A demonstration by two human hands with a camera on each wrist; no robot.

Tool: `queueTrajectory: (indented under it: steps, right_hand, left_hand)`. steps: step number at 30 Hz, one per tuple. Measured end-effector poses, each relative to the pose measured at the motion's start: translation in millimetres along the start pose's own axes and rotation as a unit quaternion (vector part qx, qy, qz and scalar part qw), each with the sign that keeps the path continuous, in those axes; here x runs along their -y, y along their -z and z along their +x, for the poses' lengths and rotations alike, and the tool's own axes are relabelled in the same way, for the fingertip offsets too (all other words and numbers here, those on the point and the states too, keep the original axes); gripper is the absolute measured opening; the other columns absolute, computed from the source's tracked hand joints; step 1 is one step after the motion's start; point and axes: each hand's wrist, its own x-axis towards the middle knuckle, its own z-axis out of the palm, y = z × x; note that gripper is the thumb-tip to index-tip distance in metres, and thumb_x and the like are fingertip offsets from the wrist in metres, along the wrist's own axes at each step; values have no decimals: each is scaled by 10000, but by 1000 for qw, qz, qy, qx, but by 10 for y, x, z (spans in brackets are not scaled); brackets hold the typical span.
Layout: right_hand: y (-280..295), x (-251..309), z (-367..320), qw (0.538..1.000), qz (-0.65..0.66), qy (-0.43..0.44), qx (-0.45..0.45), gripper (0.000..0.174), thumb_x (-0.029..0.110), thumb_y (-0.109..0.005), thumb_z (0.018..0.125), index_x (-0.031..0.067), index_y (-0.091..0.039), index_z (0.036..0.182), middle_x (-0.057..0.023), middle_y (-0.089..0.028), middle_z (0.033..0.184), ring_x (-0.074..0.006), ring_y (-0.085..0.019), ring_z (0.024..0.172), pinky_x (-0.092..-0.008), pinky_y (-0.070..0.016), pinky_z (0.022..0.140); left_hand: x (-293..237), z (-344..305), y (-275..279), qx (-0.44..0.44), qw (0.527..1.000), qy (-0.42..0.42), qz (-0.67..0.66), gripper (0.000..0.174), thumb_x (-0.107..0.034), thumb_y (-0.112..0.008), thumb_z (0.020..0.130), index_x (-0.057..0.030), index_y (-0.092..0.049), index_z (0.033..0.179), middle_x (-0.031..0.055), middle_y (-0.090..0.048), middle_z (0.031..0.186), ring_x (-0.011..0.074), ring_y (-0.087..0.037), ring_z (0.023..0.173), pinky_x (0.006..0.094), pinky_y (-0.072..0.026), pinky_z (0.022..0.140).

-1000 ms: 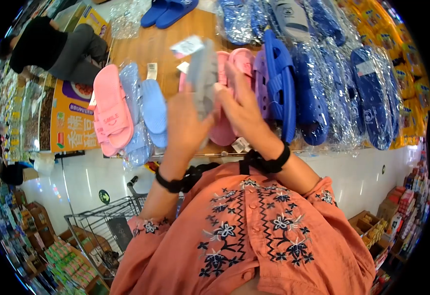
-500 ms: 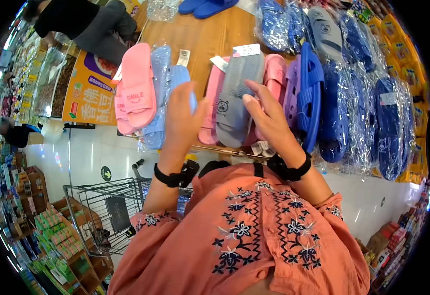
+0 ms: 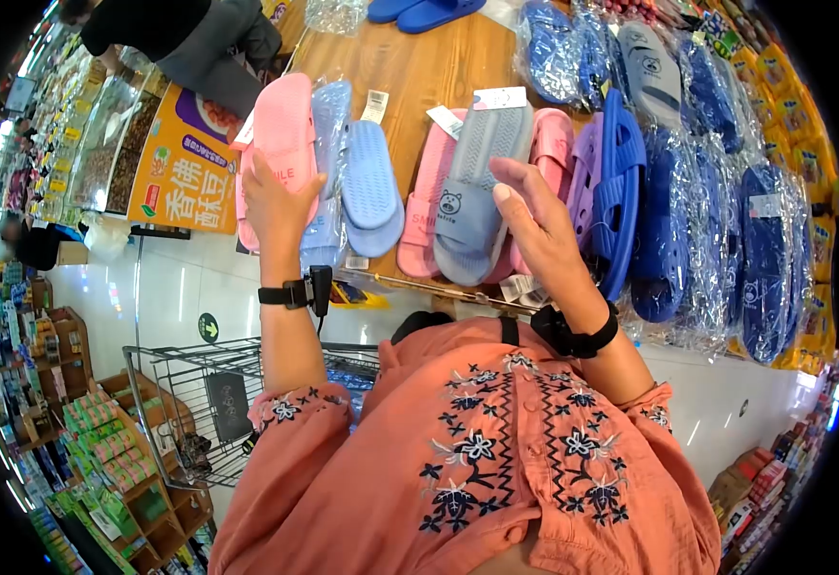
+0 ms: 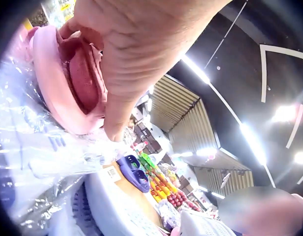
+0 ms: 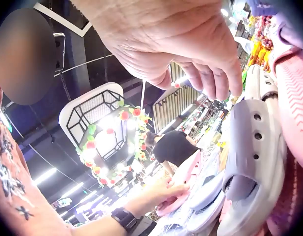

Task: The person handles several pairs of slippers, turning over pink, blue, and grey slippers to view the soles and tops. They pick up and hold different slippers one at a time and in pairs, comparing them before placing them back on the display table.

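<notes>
In the head view my left hand [image 3: 279,203] grips a pink slipper [image 3: 285,110] on the left, the thumb along its right side and the fingers over its strap. The left wrist view shows this pink slipper [image 4: 60,93] from its side, right under the palm. My right hand [image 3: 541,225] is over the right edge of a grey slipper [image 3: 484,144] with a bear print, its fingers relaxed and holding nothing. In the right wrist view the grey slipper [image 5: 262,142] stands just below those fingers. Pink slippers [image 3: 426,206] lie on both sides of it.
Light blue slippers [image 3: 370,172] lie between my hands on the wooden table [image 3: 419,72]. Purple clogs [image 3: 584,177] and blue slippers [image 3: 621,182], several in clear plastic, line the right. A shopping cart [image 3: 233,402] stands below the table. A person [image 3: 175,43] bends at the far left.
The grey slipper, between both hands a second ago, has been let go onto the pink ones. My left hand has moved left to the pink slipper; the right stays near the grey one.
</notes>
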Motion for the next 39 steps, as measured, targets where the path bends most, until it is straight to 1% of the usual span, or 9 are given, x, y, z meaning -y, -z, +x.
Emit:
queueTrajectory:
  steps: [6,12,15,19,25,28,31,34,39]
  right_hand:
    - [-49,-29,-9,999,22,13,-21,421,237,-578,1050,-68,-538,1338,-207,-628,1318,-274,-592,1265,-367,-446,1076]
    - [-32,16,-4,999,37,12,-21,400,227,-579,1051,-61,-539,1326,-194,-634,1302,-264,-594,1257,-362,-452,1066]
    - [-73,14,22,997,80,4,-5,387,216,-577,1053,-57,-538,1325,-182,-638,1285,-251,-596,1246,-358,-455,1062]
    - [-116,135,61,995,95,6,25,379,207,-575,1057,-51,-535,1333,-175,-624,1307,-234,-587,1254,-351,-446,1073]
    - [-98,167,149,990,136,28,5,412,213,-573,1054,-51,-512,1364,-167,-619,1311,-216,-579,1247,-354,-445,1076]
    - [20,176,189,989,144,12,6,413,211,-525,1073,-21,-483,1412,-143,-581,1362,-224,-558,1278,-352,-436,1080]
    - [97,205,188,988,150,13,-19,435,231,-526,1076,-18,-478,1429,-142,-585,1363,-221,-570,1256,-353,-455,1049]
    - [167,202,153,990,135,21,-26,444,246,-528,1076,-16,-480,1432,-140,-589,1356,-223,-576,1246,-354,-458,1047]
    - [191,223,103,987,156,25,-27,450,246,-553,1062,-28,-497,1414,-153,-586,1360,-211,-552,1268,-347,-431,1081]
  left_hand:
    - [-51,99,173,26,991,83,-100,1030,-419,-827,752,-12,-334,1560,288,-436,1505,441,-460,1366,490,-399,1130]
    - [103,75,410,15,932,43,-358,875,-310,-774,824,34,-374,1523,236,-445,1497,330,-478,1353,441,-376,1157]
    - [-196,-40,842,66,865,87,-490,775,-295,-710,895,52,-390,1510,219,-539,1416,299,-570,1280,398,-473,1065]
    - [-425,-215,914,144,685,113,-705,730,-362,-625,939,59,-395,1489,253,-604,1329,341,-674,1131,384,-619,818]
    - [-759,-451,848,358,461,72,-809,925,-603,-529,927,96,-347,1504,326,-564,1357,425,-658,1145,429,-604,850]
    - [-950,-515,740,366,385,150,-834,956,-638,-503,939,85,-307,1533,387,-478,1430,469,-642,1155,513,-583,874]
    - [-1088,-587,629,348,328,177,-860,943,-641,-479,951,70,-299,1543,404,-444,1445,491,-638,1144,564,-577,858]
    - [-1300,-605,774,398,273,157,-862,787,-527,-361,999,82,-394,1496,363,-589,1313,449,-707,1001,533,-624,789]
    - [-1366,-642,724,382,303,186,-853,776,-523,-354,1004,88,-413,1477,367,-609,1263,445,-714,948,545,-621,710]
